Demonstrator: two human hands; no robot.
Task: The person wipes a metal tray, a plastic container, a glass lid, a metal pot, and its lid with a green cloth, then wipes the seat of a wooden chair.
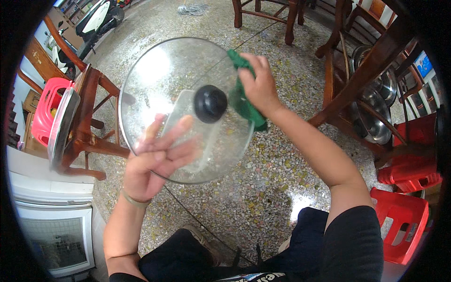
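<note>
A round clear glass lid (164,66) with a metal rim and a black knob (210,104) is held up over the floor. My left hand (157,162) holds it at its near left edge, with blurred, spread fingers showing against or through the glass. At the right rim, my right hand (261,87) grips a green cloth (246,101) and presses it round the edge. The cloth hangs down along that side. A pale, long shape shows through the glass; whether it is an object or a reflection, I cannot tell.
To the left, a wooden chair (89,89) bears a pink plastic basket (44,110) and another lid (64,123) leaning on it. Metal bowls (376,115) sit by wooden furniture at right. Red plastic stools (401,223) stand near my right elbow. A scooter (96,23) is parked far left.
</note>
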